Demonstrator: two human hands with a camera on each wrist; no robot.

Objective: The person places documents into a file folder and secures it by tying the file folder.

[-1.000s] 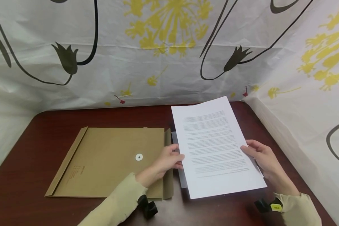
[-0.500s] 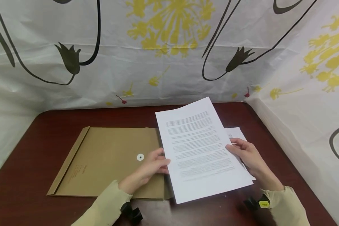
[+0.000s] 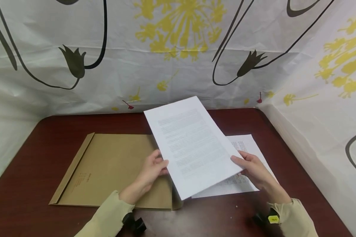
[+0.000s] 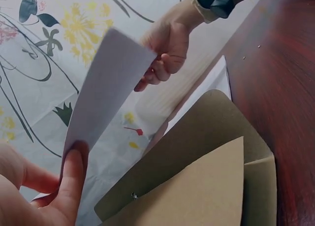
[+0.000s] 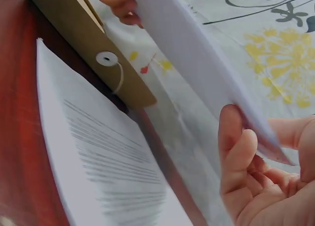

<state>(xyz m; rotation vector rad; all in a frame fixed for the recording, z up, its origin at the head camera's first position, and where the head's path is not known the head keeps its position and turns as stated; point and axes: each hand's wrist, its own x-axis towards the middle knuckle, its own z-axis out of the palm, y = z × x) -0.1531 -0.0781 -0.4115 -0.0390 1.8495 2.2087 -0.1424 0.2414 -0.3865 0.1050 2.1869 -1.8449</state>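
A printed sheaf of white paper [image 3: 192,144] is held tilted above the table between both hands. My left hand [image 3: 149,172] pinches its left edge, thumb on top and fingers beneath. At the lower right edge, my right hand [image 3: 255,171] grips it the same way. Below lies another printed sheet [image 3: 243,184], partly covered by the held paper. To the left is a brown kraft document envelope [image 3: 118,164], flat on the table. Its open flap [image 4: 251,122] shows in the left wrist view, and a white button with string [image 5: 107,58] in the right wrist view.
The dark red wooden table [image 3: 68,126] carries everything. A white cloth with yellow and grey plant prints [image 3: 121,65] hangs along the back and right side of the table.
Both hands have carried the paper left and raised it, so it now overhangs the envelope's right end. More of the sheet lying on the table has come into view.
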